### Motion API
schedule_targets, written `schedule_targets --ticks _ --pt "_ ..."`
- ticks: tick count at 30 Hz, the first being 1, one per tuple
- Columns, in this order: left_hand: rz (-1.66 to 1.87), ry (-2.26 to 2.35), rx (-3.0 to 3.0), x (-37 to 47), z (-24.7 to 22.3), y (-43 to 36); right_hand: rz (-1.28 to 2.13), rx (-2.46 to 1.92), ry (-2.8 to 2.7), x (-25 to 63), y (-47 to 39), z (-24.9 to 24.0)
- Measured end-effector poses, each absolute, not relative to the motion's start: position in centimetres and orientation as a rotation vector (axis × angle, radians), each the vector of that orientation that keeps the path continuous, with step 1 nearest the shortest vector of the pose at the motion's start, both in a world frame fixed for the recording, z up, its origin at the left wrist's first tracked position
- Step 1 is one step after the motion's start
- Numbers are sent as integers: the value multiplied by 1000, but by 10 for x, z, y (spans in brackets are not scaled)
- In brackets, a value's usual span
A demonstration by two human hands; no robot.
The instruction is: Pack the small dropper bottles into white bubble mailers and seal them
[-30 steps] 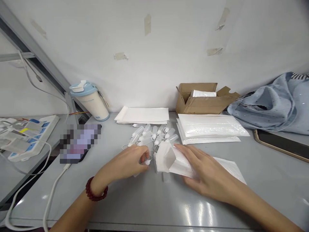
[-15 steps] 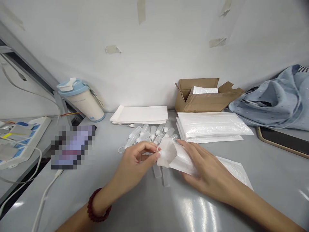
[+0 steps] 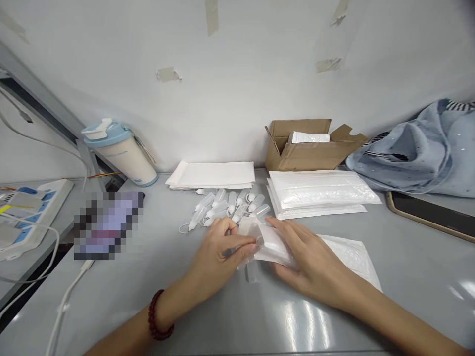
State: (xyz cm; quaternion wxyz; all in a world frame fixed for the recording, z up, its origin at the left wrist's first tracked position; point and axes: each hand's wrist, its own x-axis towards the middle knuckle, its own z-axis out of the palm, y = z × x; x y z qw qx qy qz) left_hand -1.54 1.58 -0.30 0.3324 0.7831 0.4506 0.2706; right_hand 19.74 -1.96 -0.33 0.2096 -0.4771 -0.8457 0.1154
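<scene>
A white bubble mailer [image 3: 276,245] with its mouth facing left rests in my right hand [image 3: 311,254], whose fingers and thumb wrap its sides. At that mouth, my left hand [image 3: 222,249] pinches a small clear plastic bottle [image 3: 260,242] between thumb and forefinger; much of the bottle is hidden. Another clear bottle [image 3: 251,272] lies on the table below the mailer. Just beyond my hands is a pile of small squeeze bottles [image 3: 218,203] with white caps and loops. One more bubble mailer [image 3: 352,257] lies flat, partly behind my right forearm.
Behind the pile lie white envelopes [image 3: 215,175]. Bubble mailers [image 3: 322,193] are stacked before an open cardboard box [image 3: 311,155]. A tumbler [image 3: 126,155] and a blurred phone [image 3: 111,227] stand left; a second phone [image 3: 434,215] and blue cloth [image 3: 419,148] are right.
My left hand has shifted slightly right, to the mailer's mouth, and a clear bottle now shows in its pinch, where a white loop showed before. My right hand keeps its grip.
</scene>
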Motion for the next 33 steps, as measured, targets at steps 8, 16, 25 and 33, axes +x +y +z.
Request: schedule_targets --ticks 8,16,25,33 --pt "562 1740 1975 -71 20 61 332 -1401 -2301 201 -15 -3" --pt "363 1850 2066 -84 1 74 296 -1356 -2293 200 -17 -1" --pt "453 1779 1913 -81 12 72 296 -1322 -2331 197 -19 -2" --pt "989 1107 1519 -50 29 45 311 -1375 -2288 197 -15 -5"
